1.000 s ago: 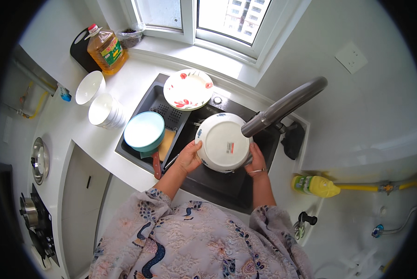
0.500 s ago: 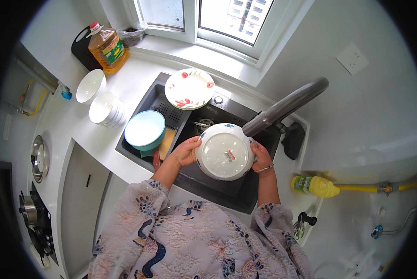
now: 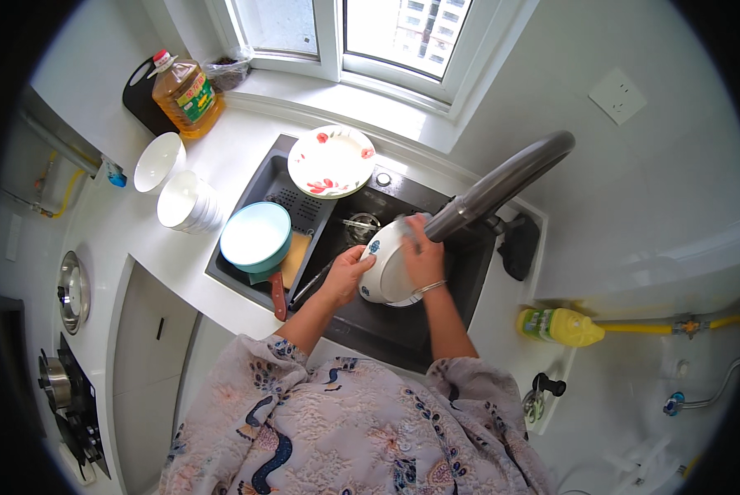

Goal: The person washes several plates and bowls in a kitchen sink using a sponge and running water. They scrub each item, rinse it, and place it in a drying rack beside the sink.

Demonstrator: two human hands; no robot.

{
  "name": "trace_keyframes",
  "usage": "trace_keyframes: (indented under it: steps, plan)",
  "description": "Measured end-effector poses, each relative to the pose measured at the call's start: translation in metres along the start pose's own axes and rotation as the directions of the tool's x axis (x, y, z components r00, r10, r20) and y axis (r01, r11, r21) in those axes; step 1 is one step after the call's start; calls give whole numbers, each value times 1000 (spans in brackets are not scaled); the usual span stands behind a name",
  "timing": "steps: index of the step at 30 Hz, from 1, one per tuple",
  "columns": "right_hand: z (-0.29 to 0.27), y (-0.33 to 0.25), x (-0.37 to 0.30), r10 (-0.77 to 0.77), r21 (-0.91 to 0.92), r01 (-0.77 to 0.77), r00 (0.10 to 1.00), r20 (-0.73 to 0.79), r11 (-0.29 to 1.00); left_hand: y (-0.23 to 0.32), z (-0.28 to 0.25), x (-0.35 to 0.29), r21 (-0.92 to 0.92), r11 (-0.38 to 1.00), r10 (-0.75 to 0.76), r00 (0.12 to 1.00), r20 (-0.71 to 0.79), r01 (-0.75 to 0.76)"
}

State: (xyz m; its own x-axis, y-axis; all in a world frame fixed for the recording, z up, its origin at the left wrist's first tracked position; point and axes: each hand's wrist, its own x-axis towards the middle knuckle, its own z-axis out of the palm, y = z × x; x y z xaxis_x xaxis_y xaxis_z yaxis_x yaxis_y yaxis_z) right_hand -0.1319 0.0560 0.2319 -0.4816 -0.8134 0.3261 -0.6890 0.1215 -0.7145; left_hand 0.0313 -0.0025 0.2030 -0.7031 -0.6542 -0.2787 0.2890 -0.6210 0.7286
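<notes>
A: What's the biggest thing here?

B: The white table (image 3: 168, 256). A dark sink (image 3: 448, 330) is set into it, with a smaller side part on the left.

A: What's next?

B: The big grey tap (image 3: 514, 186). Its end hangs over the sink, I guess so water would fall inside.

A: Why is the flowered plate (image 3: 331, 157) way back there?

B: It sits at the back of the sink, partly over the side part. Maybe that leaves room for the arms.

A: And where's the white dish (image 3: 380, 280) with little blue flowers?

B: Held up over the sink, close to the tap's end. It's tipped, with its bottom turned up and to the right. Maybe it's held there so drips land in the sink.

A: And the blue bowl (image 3: 256, 235)?

B: In the side part, left of the dish.

A: How are the hands?

B: The left hand (image 3: 345, 279) grips the dish's left side, thumb on the outside. It seems to do most of the holding. The right hand (image 3: 424, 260) reaches across the dish's bottom, fingers pointing toward the window. It's blurry, so I can't tell if it grips.

A: What's smallest?

B: The thin bracelet (image 3: 428, 287) on the right wrist.
</notes>
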Motion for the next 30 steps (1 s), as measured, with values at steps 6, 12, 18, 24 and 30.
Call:
trace_keyframes:
  steps: [6, 12, 18, 24, 30]
  plan:
    - [-6, 11, -19, -144, 21, 143, 985, 93, 990, 9, 2, -6, -287, 957, 2, 993, -120, -37]
    - [-5, -19, -83, -228, -72, 253, 941, 252, 965, 13, -9, 10, -377, 921, 43, 987, -152, -98]
    - [1, -10, -24, -117, -168, 129, 990, 79, 977, 14, 5, -3, -360, 933, -48, 996, -70, 20]
    - [-4, -53, -47, -298, -106, 345, 902, 313, 933, -2, -8, 4, -423, 906, 2, 1000, -26, -13]
    - [-11, -2, -30, -61, -115, 60, 998, 0, 992, 23, -9, -8, -310, 950, -37, 998, 42, 48]
